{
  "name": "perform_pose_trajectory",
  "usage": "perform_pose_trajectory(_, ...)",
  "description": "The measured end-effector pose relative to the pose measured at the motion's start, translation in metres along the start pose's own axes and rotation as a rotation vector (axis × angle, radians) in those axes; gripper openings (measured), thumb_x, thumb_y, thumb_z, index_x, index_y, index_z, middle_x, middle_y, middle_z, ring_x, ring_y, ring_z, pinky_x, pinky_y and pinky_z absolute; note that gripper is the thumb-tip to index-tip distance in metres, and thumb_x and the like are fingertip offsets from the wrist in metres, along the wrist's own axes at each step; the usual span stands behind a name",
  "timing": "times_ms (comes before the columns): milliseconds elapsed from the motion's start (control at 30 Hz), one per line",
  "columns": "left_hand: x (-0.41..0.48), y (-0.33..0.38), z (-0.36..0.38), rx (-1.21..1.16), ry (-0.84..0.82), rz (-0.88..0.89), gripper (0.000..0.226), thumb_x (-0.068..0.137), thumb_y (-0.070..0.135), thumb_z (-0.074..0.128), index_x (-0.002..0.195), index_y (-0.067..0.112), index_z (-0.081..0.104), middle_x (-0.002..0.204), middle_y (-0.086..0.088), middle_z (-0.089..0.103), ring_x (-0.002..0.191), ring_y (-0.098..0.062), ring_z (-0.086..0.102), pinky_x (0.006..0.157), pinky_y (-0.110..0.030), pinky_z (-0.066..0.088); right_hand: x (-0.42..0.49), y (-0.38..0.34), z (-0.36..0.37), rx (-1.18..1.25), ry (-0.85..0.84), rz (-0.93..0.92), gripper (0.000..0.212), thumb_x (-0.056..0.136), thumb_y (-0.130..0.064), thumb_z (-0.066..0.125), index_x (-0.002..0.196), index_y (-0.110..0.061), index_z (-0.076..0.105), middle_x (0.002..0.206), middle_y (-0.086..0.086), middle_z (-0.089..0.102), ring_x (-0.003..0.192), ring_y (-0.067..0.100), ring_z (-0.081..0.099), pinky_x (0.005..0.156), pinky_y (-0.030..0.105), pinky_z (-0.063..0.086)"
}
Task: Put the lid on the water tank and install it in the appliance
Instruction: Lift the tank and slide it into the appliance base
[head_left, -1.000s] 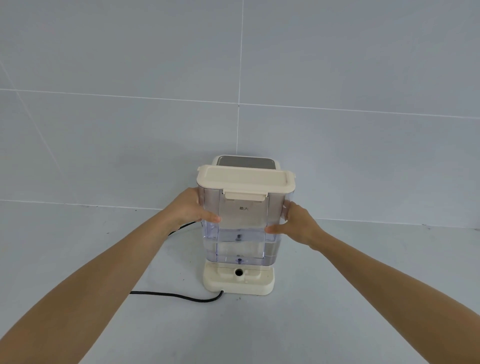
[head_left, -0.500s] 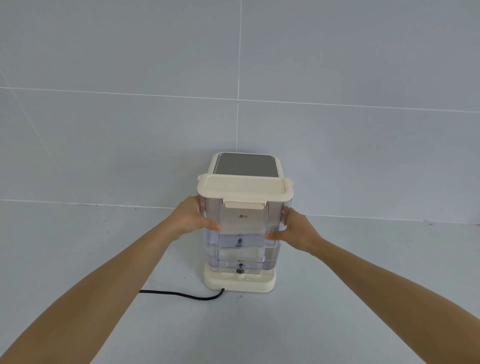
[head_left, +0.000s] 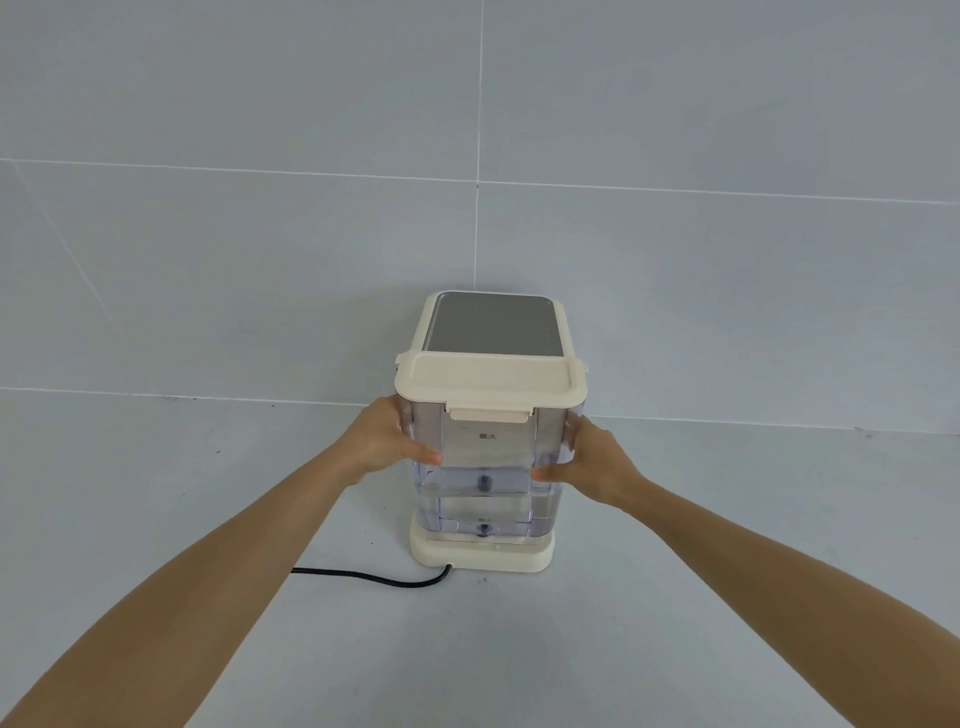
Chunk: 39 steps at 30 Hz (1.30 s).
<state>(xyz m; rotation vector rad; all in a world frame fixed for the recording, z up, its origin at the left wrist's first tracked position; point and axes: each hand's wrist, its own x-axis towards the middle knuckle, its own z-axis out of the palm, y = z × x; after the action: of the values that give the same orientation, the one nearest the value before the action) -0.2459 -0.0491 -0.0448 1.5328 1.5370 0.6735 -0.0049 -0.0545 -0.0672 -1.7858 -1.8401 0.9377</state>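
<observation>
Left hand (head_left: 382, 441) and right hand (head_left: 597, 467) each form a closed grip on opposite side walls of the clear rectangular plastic water tank (head_left: 488, 467). Left thumb (head_left: 423, 457) and right thumb (head_left: 545, 474) lie across the tank's near face, pointing toward each other; the remaining fingers wrap the sides and are mostly hidden.

Between the two grips the tank stands upright. Just above both grips, the cream rectangular plastic lid (head_left: 488, 379) sits on the tank, its front tab hanging over the near edge. Below the grips, the tank's bottom rests on the cream base ledge of the boxy cream appliance (head_left: 480, 556); whether it is fully seated cannot be told. Water fills the lower part of the tank, with its surface about level with the thumbs.

Beyond the grips, the appliance's grey top panel (head_left: 493, 325) shows behind the lid.

Below and to the left of the left grip, a black power cord (head_left: 374, 577) runs from the base across the pale grey counter (head_left: 208, 493).
</observation>
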Motion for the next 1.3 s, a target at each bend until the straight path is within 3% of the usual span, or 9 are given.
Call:
perform_pose_trajectory(133, 0.0, 0.0, 0.001, 0.014, 0.001, -0.014, 0.05, 0.061, 0.002, 0.081, 0.1, 0.015, 0.053, 0.081, 0.009, 0.053, 0.083, -0.012, 0.052, 0.064, -0.014, 0.04, -0.002, -0.001, 0.0, -0.024, 0.005, 0.0, 0.075, 0.07, -0.025, 0.076, 0.133, -0.009, 0.039, 0.13, 0.008, 0.056, 0.12, 0.026, 0.052, 0.09, 0.027, 0.042)
perform_pose_trajectory(267, 0.001, -0.004, 0.001, 0.044, -0.01, -0.027, 0.05, 0.061, 0.004, 0.081, 0.103, 0.009, 0.055, 0.083, 0.004, 0.054, 0.082, -0.014, 0.051, 0.062, -0.014, 0.038, -0.003, 0.0, 0.004, -0.018, -0.002, 0.007, 0.077, 0.071, -0.025, 0.076, 0.135, -0.009, 0.037, 0.133, 0.007, 0.055, 0.123, 0.026, 0.051, 0.094, 0.029, 0.042)
perform_pose_trajectory(500, 0.005, -0.011, 0.002, 0.055, 0.009, -0.062, 0.046, 0.058, 0.006, 0.083, 0.093, 0.005, 0.053, 0.086, -0.006, 0.05, 0.068, -0.011, 0.046, 0.061, -0.02, 0.038, -0.004, 0.002, 0.006, -0.008, -0.003, 0.012, 0.073, 0.071, -0.024, 0.075, 0.133, -0.009, 0.038, 0.129, 0.008, 0.057, 0.119, 0.026, 0.053, 0.087, 0.024, 0.04)
perform_pose_trajectory(567, 0.008, -0.014, 0.002, 0.053, 0.002, -0.067, 0.06, 0.056, 0.008, 0.084, 0.106, -0.005, 0.053, 0.09, -0.01, 0.052, 0.07, -0.014, 0.046, 0.063, -0.023, 0.039, -0.004, 0.002, 0.006, -0.005, -0.004, 0.015, 0.073, 0.071, -0.023, 0.075, 0.133, -0.009, 0.038, 0.129, 0.008, 0.057, 0.118, 0.026, 0.053, 0.085, 0.023, 0.04)
perform_pose_trajectory(733, 0.008, -0.017, 0.001, 0.061, -0.007, -0.061, 0.067, 0.055, 0.01, 0.085, 0.112, -0.002, 0.052, 0.113, -0.026, 0.062, 0.086, -0.026, 0.057, 0.079, -0.035, 0.047, -0.003, 0.004, 0.008, -0.015, -0.01, 0.032, 0.076, 0.071, -0.024, 0.076, 0.134, -0.009, 0.037, 0.132, 0.008, 0.056, 0.121, 0.027, 0.052, 0.092, 0.028, 0.042)
perform_pose_trajectory(800, 0.007, -0.016, 0.003, 0.059, -0.006, -0.052, 0.065, 0.057, 0.009, 0.084, 0.113, 0.002, 0.052, 0.117, -0.021, 0.061, 0.097, -0.03, 0.058, 0.085, -0.038, 0.047, -0.004, 0.003, 0.008, -0.021, -0.012, 0.044, 0.075, 0.072, -0.023, 0.075, 0.134, -0.008, 0.036, 0.132, 0.008, 0.054, 0.122, 0.027, 0.051, 0.094, 0.029, 0.042)
perform_pose_trajectory(933, 0.006, -0.015, 0.007, 0.032, -0.014, -0.026, 0.064, 0.063, 0.004, 0.08, 0.117, 0.015, 0.047, 0.107, -0.002, 0.054, 0.101, -0.018, 0.049, 0.083, -0.028, 0.039, -0.005, 0.002, 0.009, -0.018, -0.006, 0.064, 0.073, 0.072, -0.023, 0.075, 0.132, -0.006, 0.037, 0.129, 0.01, 0.054, 0.118, 0.027, 0.051, 0.084, 0.025, 0.04)
perform_pose_trajectory(1133, 0.006, -0.016, 0.006, 0.069, -0.016, -0.047, 0.048, 0.063, 0.008, 0.081, 0.095, 0.02, 0.047, 0.093, -0.002, 0.05, 0.085, -0.018, 0.05, 0.067, -0.015, 0.038, -0.005, 0.005, 0.013, -0.002, -0.007, 0.069, 0.071, 0.072, -0.021, 0.075, 0.13, -0.005, 0.038, 0.123, 0.01, 0.056, 0.114, 0.027, 0.053, 0.081, 0.024, 0.039)
perform_pose_trajectory(1300, 0.007, -0.016, 0.009, 0.046, -0.015, -0.044, 0.056, 0.066, 0.006, 0.078, 0.109, 0.017, 0.045, 0.092, 0.006, 0.052, 0.097, -0.017, 0.047, 0.08, -0.026, 0.038, -0.006, 0.005, 0.013, 0.0, -0.009, 0.078, 0.071, 0.073, -0.02, 0.074, 0.131, -0.006, 0.036, 0.126, 0.011, 0.054, 0.115, 0.027, 0.051, 0.08, 0.024, 0.037)
